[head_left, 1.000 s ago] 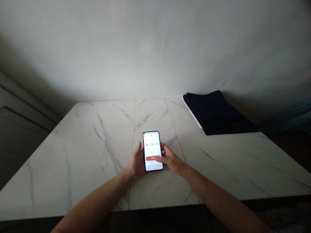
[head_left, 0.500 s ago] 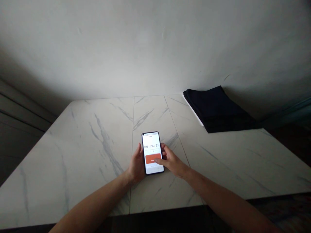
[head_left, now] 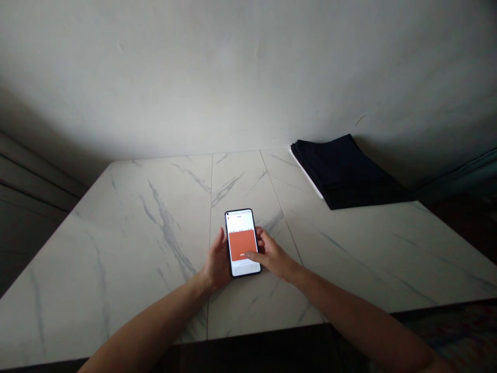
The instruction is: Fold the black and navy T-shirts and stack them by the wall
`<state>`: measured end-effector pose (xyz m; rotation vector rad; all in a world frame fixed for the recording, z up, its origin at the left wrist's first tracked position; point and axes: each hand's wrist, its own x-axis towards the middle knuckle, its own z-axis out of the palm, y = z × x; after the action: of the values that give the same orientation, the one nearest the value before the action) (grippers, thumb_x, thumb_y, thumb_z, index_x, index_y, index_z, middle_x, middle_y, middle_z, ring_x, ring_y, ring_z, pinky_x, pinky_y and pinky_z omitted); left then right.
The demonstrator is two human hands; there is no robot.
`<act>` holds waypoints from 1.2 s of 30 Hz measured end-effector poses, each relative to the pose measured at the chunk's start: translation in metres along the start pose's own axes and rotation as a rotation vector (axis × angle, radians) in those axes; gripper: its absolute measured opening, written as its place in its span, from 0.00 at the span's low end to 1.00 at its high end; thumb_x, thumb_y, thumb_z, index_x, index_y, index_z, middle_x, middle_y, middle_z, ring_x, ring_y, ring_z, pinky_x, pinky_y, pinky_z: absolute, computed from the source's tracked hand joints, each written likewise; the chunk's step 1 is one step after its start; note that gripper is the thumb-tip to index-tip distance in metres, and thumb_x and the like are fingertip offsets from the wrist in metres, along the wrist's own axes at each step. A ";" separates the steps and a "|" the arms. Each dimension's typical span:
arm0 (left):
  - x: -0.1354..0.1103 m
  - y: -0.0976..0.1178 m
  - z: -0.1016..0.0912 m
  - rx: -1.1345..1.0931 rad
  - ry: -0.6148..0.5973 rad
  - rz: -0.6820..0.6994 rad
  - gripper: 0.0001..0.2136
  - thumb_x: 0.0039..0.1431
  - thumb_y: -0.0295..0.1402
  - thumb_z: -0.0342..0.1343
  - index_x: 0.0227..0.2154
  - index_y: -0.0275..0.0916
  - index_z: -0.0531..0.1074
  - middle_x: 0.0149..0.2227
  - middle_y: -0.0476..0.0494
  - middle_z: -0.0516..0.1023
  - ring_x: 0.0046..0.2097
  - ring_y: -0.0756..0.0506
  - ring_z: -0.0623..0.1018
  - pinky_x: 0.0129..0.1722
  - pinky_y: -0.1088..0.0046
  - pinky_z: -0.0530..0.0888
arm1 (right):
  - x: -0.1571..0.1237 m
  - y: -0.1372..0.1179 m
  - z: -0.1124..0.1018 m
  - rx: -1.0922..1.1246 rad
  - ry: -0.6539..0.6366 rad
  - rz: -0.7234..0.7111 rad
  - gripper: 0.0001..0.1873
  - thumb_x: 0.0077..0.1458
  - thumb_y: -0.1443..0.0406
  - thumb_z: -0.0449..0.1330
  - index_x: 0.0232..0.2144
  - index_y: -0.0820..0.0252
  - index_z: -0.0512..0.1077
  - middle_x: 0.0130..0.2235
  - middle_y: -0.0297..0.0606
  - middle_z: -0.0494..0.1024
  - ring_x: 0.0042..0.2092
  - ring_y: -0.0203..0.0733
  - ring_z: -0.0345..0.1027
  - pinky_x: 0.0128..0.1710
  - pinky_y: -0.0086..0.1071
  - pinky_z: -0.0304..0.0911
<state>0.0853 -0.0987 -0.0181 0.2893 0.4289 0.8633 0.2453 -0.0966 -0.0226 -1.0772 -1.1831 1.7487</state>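
Note:
A smartphone with a dark edge and a lit white screen is held upright between both my hands above the table. My left hand grips its left side, thumb along the edge, the other fingers hidden behind it. From the right, my right hand holds the phone, fingers at the edge and partly behind. The right thumb lies on the lower screen, over a large orange block. That block covers most of a row of digits.
The white marble-patterned table has thin seams running across it. A stack of folded dark navy cloth, with something white at its left edge, lies at the back right. A pale wall rises behind the table.
The orange block on the phone's screen has grown upward and now covers most of the timer digits. Both hands keep their hold; the view has shifted slightly.

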 end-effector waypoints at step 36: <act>0.001 0.000 0.002 0.012 -0.040 -0.006 0.31 0.63 0.52 0.48 0.60 0.34 0.64 0.52 0.31 0.77 0.52 0.32 0.77 0.54 0.55 0.69 | 0.000 0.000 -0.001 -0.084 0.001 -0.037 0.29 0.44 0.60 0.69 0.45 0.55 0.60 0.45 0.41 0.75 0.47 0.47 0.73 0.47 0.47 0.70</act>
<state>0.0869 -0.0983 -0.0162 0.3162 0.3979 0.8483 0.2460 -0.0967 -0.0224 -1.0985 -1.2776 1.6829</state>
